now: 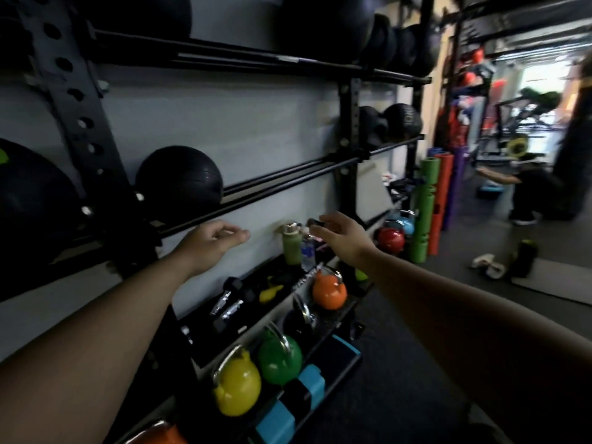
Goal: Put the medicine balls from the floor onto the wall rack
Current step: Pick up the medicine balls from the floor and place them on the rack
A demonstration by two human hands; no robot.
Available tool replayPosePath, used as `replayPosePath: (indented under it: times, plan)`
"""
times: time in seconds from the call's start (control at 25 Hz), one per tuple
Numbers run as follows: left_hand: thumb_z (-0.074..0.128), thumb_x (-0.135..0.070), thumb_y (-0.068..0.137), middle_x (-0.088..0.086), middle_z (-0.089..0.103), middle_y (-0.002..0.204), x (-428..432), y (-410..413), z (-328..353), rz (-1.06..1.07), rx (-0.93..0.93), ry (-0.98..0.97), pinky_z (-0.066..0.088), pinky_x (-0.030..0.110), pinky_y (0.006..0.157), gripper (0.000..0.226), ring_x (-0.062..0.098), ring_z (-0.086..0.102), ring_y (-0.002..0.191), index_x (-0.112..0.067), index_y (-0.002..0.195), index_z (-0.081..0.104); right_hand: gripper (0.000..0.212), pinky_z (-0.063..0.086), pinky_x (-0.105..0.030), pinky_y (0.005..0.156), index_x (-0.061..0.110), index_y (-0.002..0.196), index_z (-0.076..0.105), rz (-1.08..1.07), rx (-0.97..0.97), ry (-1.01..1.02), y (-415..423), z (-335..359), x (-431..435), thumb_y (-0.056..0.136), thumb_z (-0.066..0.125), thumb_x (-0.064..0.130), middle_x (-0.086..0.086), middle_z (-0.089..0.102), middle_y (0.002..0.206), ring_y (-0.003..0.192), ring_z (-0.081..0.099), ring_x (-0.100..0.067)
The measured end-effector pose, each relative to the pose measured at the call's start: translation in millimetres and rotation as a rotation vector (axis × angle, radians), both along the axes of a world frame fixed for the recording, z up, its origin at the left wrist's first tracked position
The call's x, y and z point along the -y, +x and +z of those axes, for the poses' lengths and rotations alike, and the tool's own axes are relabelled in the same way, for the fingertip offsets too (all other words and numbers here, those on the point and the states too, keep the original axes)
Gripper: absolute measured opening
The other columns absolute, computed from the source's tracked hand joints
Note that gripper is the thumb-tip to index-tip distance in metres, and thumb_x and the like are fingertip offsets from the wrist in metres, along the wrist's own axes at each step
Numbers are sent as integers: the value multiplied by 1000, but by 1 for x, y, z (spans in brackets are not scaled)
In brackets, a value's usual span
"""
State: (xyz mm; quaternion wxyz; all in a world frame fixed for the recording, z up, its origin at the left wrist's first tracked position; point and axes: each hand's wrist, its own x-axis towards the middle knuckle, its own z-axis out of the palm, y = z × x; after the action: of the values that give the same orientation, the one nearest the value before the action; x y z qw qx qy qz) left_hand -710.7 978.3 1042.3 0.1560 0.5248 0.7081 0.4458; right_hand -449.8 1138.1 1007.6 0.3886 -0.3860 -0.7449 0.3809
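Facing wall rack (347, 174) with black medicine ball (179, 179) seated on middle rails (288, 184) (no floor ball in view) and left hand (213, 241) plus right hand (341, 238) empty, fingers loosely curled; seat next ball squarely across both rails.

Pale grey wall (256, 129), dark floor (400, 363), low shelf (347, 360) of coloured kettlebells (237, 386), upright foam rollers (426, 213), daylit opening (544, 81) far back.

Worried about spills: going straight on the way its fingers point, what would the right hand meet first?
The right hand would likely meet the clear bottle, beside the green bottle; depth is unclear.
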Motion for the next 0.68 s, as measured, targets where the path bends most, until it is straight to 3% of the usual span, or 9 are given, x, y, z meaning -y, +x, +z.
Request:
replayPosePath:
  times: [0.08,0.16,0.24,0.28,0.36,0.44,0.56,0.68]
  plan:
    - [79,-85,48,6,81,115,-17,34,-2,-89,1,-28,53,50,112,78,23,73,107,-27,100,82,49,52,-28,84,24,125,71,-96,37,-2,50,-6,11,85,80,53,4,75,106,100,71,-17]
    - [76,-82,53,5,80,115,-30,71,-4,-181,2,-44,54,50,112,70,25,73,115,-29,100,82,68,58,-36,87,26,122,72,-181,73,-14,94,-15,12,71,75,71,3,77,105,100,74,-20]
    - [73,-80,55,0,77,112,-41,105,-10,-252,-9,-82,55,42,104,69,20,71,112,-32,103,80,77,60,-41,92,24,120,73,-255,81,-10,135,-28,6,64,71,77,-1,78,105,100,75,-21]
    - [73,-79,55,-3,76,111,-47,118,-12,-285,-20,-94,54,36,97,70,16,71,109,-32,107,79,71,60,-37,90,23,119,73,-276,86,-17,152,-30,9,69,74,72,0,78,103,98,75,-20]
    - [75,-72,60,-5,75,109,-59,146,-13,-343,-8,-103,51,30,87,69,10,70,101,-28,113,77,43,55,-17,79,24,115,70,-306,88,-18,184,-33,14,84,81,52,8,74,94,90,70,-14]
    - [75,-72,59,1,78,113,-80,175,-15,-367,6,-95,53,35,95,69,16,72,105,-26,111,77,39,44,-7,67,22,124,70,-323,115,-19,219,-40,7,91,79,42,8,71,96,88,66,-10]
    - [73,-76,57,9,77,122,-116,225,-23,-392,47,-86,51,45,111,70,24,71,113,-27,108,77,43,48,-23,74,21,127,69,-349,122,-31,274,-53,-13,92,78,43,2,71,108,99,70,-17]
    - [75,-85,51,10,77,115,-165,284,-45,-430,48,-70,52,48,110,74,28,71,110,-30,101,77,49,54,-27,76,25,131,66,-373,114,-77,333,-69,-48,91,76,51,-2,71,117,102,70,-16]
